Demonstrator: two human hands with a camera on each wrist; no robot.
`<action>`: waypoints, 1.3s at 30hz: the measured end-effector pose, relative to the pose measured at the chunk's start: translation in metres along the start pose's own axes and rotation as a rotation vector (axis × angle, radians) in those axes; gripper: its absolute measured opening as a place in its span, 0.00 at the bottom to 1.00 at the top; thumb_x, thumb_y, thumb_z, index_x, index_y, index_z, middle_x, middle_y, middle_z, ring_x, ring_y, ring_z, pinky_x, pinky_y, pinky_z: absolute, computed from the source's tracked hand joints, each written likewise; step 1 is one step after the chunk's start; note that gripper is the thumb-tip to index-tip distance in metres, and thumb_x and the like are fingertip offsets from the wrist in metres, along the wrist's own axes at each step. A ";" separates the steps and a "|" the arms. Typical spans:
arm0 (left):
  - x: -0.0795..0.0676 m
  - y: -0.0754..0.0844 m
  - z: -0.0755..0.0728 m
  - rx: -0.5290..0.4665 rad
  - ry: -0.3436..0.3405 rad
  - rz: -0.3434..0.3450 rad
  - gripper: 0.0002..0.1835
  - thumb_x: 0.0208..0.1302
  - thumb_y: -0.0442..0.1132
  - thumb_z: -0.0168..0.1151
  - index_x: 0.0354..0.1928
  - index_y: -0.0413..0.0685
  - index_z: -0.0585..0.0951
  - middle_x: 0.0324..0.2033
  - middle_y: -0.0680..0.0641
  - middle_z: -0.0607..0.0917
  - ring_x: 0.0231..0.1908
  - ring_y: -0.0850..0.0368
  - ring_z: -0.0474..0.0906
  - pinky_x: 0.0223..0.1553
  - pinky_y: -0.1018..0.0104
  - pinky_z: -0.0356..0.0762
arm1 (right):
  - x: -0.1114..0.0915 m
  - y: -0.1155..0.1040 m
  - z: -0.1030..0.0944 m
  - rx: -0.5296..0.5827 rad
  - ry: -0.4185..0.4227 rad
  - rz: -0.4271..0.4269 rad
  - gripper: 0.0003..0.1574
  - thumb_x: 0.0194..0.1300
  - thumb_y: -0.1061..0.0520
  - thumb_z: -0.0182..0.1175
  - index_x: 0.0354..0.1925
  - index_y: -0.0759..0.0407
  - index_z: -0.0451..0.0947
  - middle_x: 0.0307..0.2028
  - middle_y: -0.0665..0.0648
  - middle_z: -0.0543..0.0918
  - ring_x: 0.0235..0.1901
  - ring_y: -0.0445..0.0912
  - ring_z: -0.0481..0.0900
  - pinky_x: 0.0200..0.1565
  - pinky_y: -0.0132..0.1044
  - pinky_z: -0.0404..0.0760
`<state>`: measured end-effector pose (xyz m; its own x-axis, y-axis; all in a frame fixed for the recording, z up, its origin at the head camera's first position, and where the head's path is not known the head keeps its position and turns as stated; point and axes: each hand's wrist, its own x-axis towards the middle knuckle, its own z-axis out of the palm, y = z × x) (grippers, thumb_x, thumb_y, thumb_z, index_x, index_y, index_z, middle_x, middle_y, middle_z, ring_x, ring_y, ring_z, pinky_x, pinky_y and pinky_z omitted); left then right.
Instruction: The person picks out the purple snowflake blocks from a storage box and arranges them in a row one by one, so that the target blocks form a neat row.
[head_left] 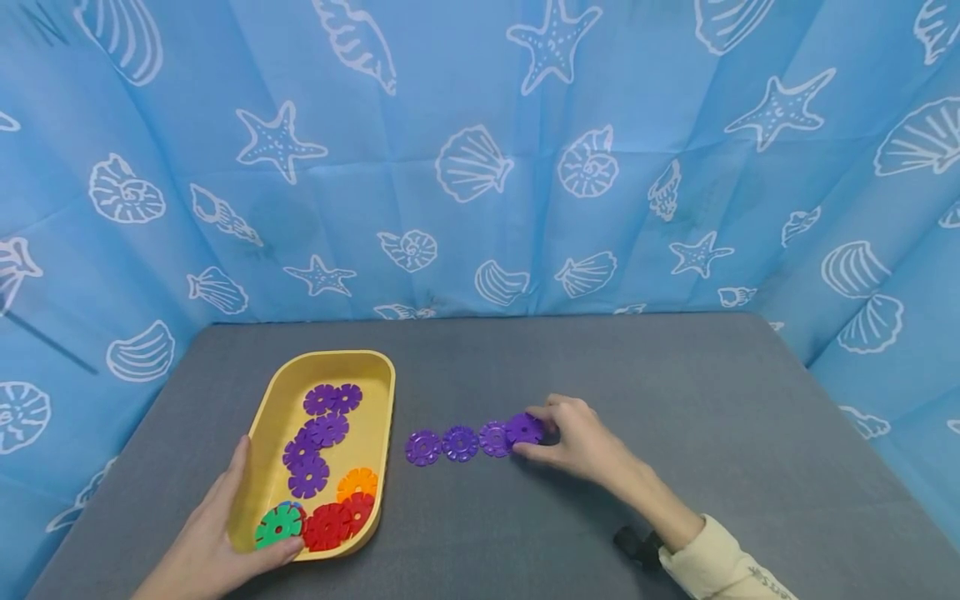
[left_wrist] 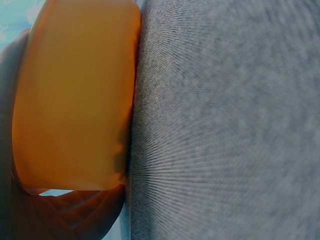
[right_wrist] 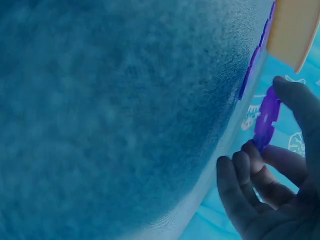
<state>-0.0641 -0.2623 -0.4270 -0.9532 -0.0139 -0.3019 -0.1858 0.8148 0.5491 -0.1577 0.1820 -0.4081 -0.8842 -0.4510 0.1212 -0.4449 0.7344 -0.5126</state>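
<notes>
My right hand (head_left: 577,442) pinches a purple notched plastic disc (head_left: 524,428) between thumb and fingers. In the right wrist view the disc (right_wrist: 267,119) is held edge-on, raised off the cloth. Under and left of it, three more purple discs (head_left: 461,443) lie in a row on the table. With its thumb over the near rim and fingers along the left wall, my left hand (head_left: 213,533) grips a yellow tray (head_left: 389,400). Inside are several purple discs (head_left: 308,475) at the middle and back, with a green disc (head_left: 278,525), red discs (head_left: 327,527) and an orange disc (head_left: 357,483) near the front.
A dark grey cloth (head_left: 712,400) covers the table. Behind it and at both sides hangs a blue curtain (head_left: 480,100) with white shells and starfish. A black strap-like object (head_left: 637,546) sits by the right wrist, below the cream sleeve (head_left: 705,558).
</notes>
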 end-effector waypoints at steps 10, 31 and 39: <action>0.002 0.001 -0.001 -0.010 -0.030 -0.030 0.76 0.53 0.69 0.71 0.78 0.55 0.19 0.75 0.26 0.49 0.64 0.29 0.60 0.53 0.36 0.82 | 0.002 0.001 -0.003 -0.032 -0.049 0.078 0.30 0.56 0.49 0.77 0.49 0.70 0.86 0.25 0.51 0.77 0.25 0.38 0.65 0.24 0.27 0.63; 0.002 0.005 -0.003 -0.008 -0.048 -0.053 0.76 0.54 0.69 0.70 0.78 0.53 0.19 0.75 0.26 0.48 0.64 0.30 0.61 0.54 0.39 0.83 | 0.002 -0.005 -0.002 -0.086 -0.070 0.197 0.38 0.48 0.47 0.82 0.53 0.67 0.85 0.34 0.57 0.86 0.32 0.43 0.78 0.35 0.39 0.82; 0.001 0.005 -0.003 -0.011 -0.045 -0.048 0.75 0.55 0.69 0.70 0.78 0.52 0.19 0.75 0.26 0.50 0.63 0.31 0.62 0.54 0.41 0.84 | 0.002 -0.017 -0.005 -0.069 0.023 0.083 0.35 0.51 0.47 0.80 0.52 0.65 0.86 0.39 0.60 0.87 0.38 0.50 0.84 0.39 0.43 0.85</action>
<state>-0.0664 -0.2599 -0.4223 -0.9314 -0.0265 -0.3630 -0.2342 0.8072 0.5418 -0.1529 0.1711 -0.3954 -0.9210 -0.3761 0.1011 -0.3783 0.8021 -0.4622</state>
